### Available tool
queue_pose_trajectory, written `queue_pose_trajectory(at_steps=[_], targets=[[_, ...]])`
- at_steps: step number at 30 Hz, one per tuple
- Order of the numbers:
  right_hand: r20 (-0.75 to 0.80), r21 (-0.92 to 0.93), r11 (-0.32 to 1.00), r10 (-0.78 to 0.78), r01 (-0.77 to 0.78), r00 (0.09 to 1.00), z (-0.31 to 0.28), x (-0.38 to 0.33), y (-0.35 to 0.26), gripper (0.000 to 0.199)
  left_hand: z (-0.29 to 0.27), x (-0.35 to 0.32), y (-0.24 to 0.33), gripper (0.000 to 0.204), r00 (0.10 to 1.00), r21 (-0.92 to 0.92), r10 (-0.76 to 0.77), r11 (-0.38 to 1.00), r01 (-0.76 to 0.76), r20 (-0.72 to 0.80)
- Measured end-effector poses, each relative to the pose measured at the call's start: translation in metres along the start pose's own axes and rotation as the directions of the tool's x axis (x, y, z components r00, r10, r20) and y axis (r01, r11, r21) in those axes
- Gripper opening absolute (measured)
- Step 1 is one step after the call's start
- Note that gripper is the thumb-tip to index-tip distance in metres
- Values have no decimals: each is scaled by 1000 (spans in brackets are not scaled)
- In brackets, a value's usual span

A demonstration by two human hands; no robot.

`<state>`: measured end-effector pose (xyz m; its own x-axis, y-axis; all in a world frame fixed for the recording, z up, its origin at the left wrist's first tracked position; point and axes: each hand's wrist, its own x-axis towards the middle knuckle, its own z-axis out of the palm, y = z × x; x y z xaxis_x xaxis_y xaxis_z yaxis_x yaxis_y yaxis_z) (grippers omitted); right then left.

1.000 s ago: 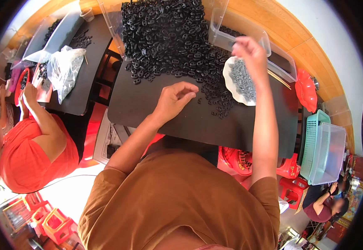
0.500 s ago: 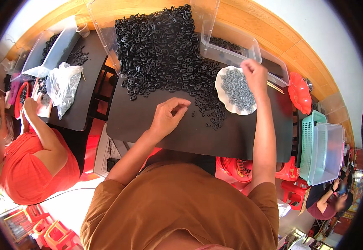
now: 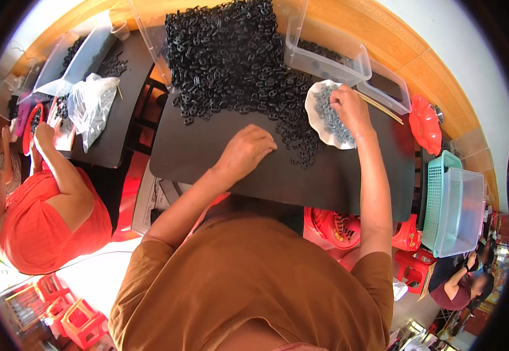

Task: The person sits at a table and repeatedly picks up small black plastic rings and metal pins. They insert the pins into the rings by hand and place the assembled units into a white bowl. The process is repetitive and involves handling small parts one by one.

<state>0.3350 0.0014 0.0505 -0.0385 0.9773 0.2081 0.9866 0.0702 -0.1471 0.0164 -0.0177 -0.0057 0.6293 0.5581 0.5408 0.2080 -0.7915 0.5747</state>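
Right hand (image 3: 352, 111) now farther over grey pieces (image 3: 331, 121) in white dish (image 3: 314, 117)

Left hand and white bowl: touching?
Apart. The head view shows it: small black pieces scattered on the dark table lie in a plain gap between the left hand and the rim of the white bowl.

Tabletop (image 3: 318, 184) between the forearms (image 3: 376, 193) lies open; black pieces (image 3: 225, 64) and the pale bowl (image 3: 313, 117) obstruct beyond.
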Motion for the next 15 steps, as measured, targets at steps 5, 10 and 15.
queue_pose_trajectory(at_steps=[5,10,15], targets=[[-64,157,987,-7,17,998,-6,-10,3,9,-13,-11,-6,11,996,28,-64,997,66,-68],[-156,224,974,0,35,988,-4,-9,3,10,-16,-10,-1,15,993,33,-114,993,115,-34],[-167,224,972,-29,66,986,3,-9,8,5,-16,-1,4,18,982,115,-178,979,170,69]])
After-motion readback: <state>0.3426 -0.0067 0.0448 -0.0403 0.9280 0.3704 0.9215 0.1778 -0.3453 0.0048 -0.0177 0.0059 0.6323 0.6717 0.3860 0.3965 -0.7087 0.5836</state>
